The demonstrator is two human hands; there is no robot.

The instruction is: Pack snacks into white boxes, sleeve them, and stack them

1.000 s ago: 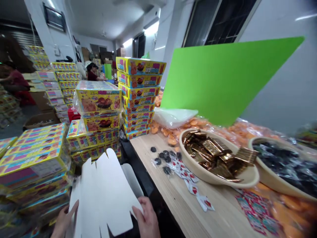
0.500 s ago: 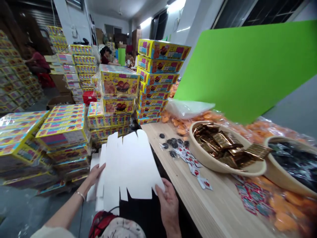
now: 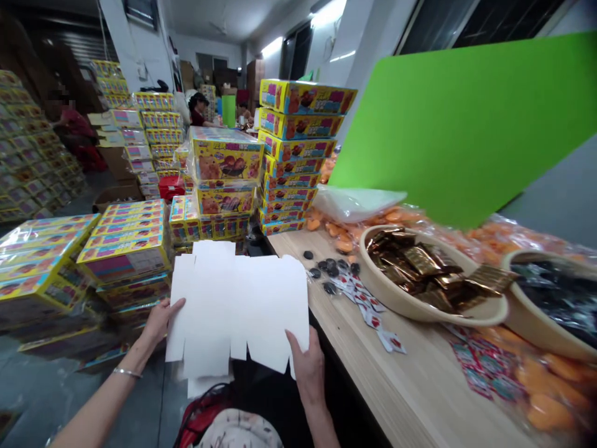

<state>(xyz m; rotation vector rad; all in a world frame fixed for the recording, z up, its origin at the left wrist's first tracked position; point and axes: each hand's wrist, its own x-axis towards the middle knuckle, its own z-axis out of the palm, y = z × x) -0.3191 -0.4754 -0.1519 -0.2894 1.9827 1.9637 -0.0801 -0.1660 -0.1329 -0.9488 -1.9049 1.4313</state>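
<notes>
I hold a flat white die-cut cardboard blank (image 3: 237,298) in front of me, blank side up, with more white sheets under it. My left hand (image 3: 161,318) grips its left edge, thumb on top. My right hand (image 3: 305,367) pinches its lower right corner. The sheet hangs over the gap left of the wooden table (image 3: 401,386).
On the table are a beige bowl of gold-wrapped sweets (image 3: 429,274), a bowl of dark wrapped sweets (image 3: 555,298), loose black discs (image 3: 329,270), small red-white packets (image 3: 373,314) and bags of orange sweets (image 3: 545,398). Stacks of yellow boxes (image 3: 298,149) stand behind and left. A green board (image 3: 466,124) leans right. People work far back.
The white blank has turned flatter and wider toward me, and my left hand has slid out to its left edge. The view has steadied slightly lower.
</notes>
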